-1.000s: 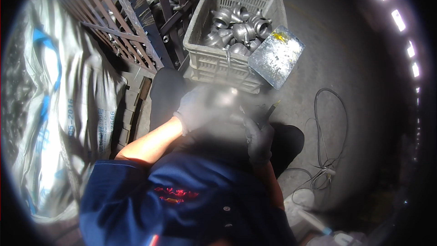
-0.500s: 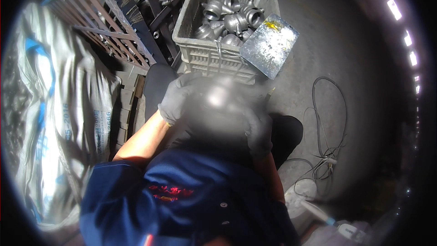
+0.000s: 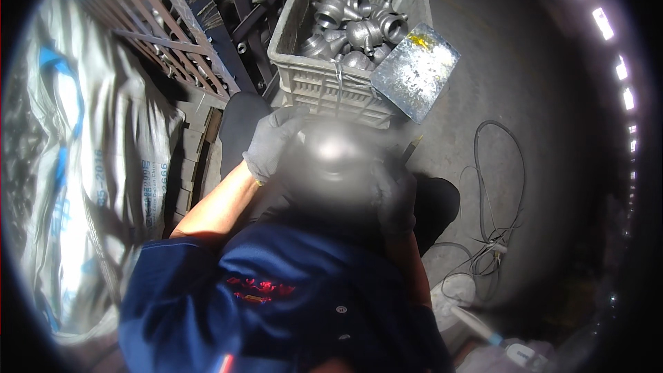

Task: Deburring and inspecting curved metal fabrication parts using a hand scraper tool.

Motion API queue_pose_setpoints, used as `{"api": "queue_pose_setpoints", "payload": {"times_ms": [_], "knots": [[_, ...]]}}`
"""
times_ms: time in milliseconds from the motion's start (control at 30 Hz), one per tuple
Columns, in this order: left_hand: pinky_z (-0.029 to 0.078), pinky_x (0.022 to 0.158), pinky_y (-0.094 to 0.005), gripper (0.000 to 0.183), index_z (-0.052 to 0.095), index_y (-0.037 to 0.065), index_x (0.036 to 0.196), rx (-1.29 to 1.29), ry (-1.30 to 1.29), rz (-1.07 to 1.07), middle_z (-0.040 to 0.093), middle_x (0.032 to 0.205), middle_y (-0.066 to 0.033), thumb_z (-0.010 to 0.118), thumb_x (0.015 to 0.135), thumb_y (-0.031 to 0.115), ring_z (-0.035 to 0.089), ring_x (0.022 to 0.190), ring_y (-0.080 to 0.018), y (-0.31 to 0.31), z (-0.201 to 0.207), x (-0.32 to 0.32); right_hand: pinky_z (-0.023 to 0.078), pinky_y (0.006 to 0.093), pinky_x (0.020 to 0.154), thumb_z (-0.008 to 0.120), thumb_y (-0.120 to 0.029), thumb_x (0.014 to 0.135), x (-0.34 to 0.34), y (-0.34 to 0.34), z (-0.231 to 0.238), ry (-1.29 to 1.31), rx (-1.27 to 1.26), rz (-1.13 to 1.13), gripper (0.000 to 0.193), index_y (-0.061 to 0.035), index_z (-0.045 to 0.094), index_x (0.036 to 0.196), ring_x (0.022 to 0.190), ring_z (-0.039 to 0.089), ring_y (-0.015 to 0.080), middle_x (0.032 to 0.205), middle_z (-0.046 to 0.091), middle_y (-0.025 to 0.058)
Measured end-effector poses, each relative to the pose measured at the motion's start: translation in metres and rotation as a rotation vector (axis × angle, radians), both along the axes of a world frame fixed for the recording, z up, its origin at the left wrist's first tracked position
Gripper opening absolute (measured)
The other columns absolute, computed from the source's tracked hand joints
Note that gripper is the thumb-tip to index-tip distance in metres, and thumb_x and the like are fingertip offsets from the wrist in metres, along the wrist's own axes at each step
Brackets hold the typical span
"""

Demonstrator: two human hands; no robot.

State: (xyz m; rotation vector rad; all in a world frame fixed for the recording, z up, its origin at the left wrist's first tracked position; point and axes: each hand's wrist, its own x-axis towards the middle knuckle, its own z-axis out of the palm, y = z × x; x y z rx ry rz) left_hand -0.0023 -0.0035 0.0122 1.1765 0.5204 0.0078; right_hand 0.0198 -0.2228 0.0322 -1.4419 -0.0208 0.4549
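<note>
My left hand (image 3: 268, 144), in a grey glove, is closed at the left side of a blurred grey metal-looking thing (image 3: 331, 146) over my lap. A smear in the picture hides that thing's shape and most of my fingertips. On the other side my right hand (image 3: 395, 197), also gloved, is closed. A thin dark stick-like tool (image 3: 412, 150) with a yellowish tip juts up from it. Just beyond my hands stands a grey plastic crate (image 3: 321, 86) with several silvery metal castings (image 3: 362, 33) inside. A scuffed metal plate (image 3: 416, 72) with a yellow smear leans on its right near corner.
Left of me stands a large white woven sack (image 3: 117, 166). Behind it, a brown metal rack (image 3: 162, 41) holds more metal parts. A coiled dark cable (image 3: 481, 186) lies on the floor at right, near a white-handled tool (image 3: 476, 324).
The view has shifted slightly, so the crate and plate appear a little further right and lower. Both hands stay at the blurred thing; the tool in the right hand shows a bit more.
</note>
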Motion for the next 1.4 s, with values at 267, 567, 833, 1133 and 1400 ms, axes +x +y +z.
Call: {"api": "queue_pose_setpoints", "payload": {"times_ms": [267, 567, 833, 1133, 1400], "knots": [[0.035, 0.044, -0.0175, 0.026, 0.058, 0.002, 0.105, 0.152, -0.021, 0.049, 0.055, 0.067, 0.0025, 0.05, 0.093, 0.023, 0.045, 0.05, -0.0037, 0.0, -0.006, 0.004, 0.027, 0.0208, 0.041, 0.049, -0.008, 0.089, -0.002, 0.002, -0.007, -0.155, -0.101, -0.037, 0.012, -0.0026, 0.059, 0.087, 0.046, 0.036, 0.0031, 0.058, 0.045, -0.0042], [0.037, 0.051, -0.0168, 0.024, 0.058, 0.003, 0.103, -0.069, -0.072, -0.037, 0.058, 0.071, 0.0023, 0.052, 0.091, 0.023, 0.049, 0.057, -0.0039, 0.001, 0.013, -0.005, 0.029, 0.0187, 0.04, 0.052, -0.013, 0.091, -0.001, 0.001, -0.005, -0.109, -0.171, -0.066, 0.016, 0.0003, 0.059, 0.089, 0.043, 0.037, 0.0019, 0.056, 0.052, 0.0001], [0.047, 0.075, -0.0231, 0.03, 0.054, 0.002, 0.11, -0.293, -0.213, -0.124, 0.057, 0.092, -0.0012, 0.059, 0.087, 0.022, 0.056, 0.081, -0.0093, 0.011, -0.01, -0.005, 0.028, 0.0192, 0.041, 0.051, -0.018, 0.091, -0.004, -0.001, -0.007, -0.132, -0.19, -0.03, 0.022, 0.0004, 0.061, 0.084, 0.043, 0.037, 0.0019, 0.057, 0.052, 0.0001], [0.051, 0.085, -0.0292, 0.017, 0.052, 0.005, 0.106, -0.658, -0.326, -0.186, 0.059, 0.098, -0.0048, 0.05, 0.092, 0.016, 0.059, 0.091, -0.0156, 0.004, -0.019, -0.003, 0.045, 0.021, 0.069, 0.06, 0.0, 0.081, 0.004, -0.002, -0.002, -0.473, -0.249, -0.019, 0.023, 0.0046, 0.061, 0.103, 0.07, 0.056, 0.0066, 0.081, 0.063, 0.0039], [0.047, 0.091, -0.0278, 0.028, 0.051, 0.001, 0.117, 0.291, -0.426, -0.304, 0.057, 0.113, -0.0078, 0.044, 0.095, 0.018, 0.058, 0.1, -0.0142, 0.004, -0.032, -0.001, 0.047, 0.0214, 0.067, 0.061, 0.004, 0.077, -0.009, 0.011, 0.021, -0.385, -0.197, 0.077, 0.031, 0.0051, 0.06, 0.108, 0.073, 0.059, 0.0076, 0.085, 0.065, 0.0057]]}}
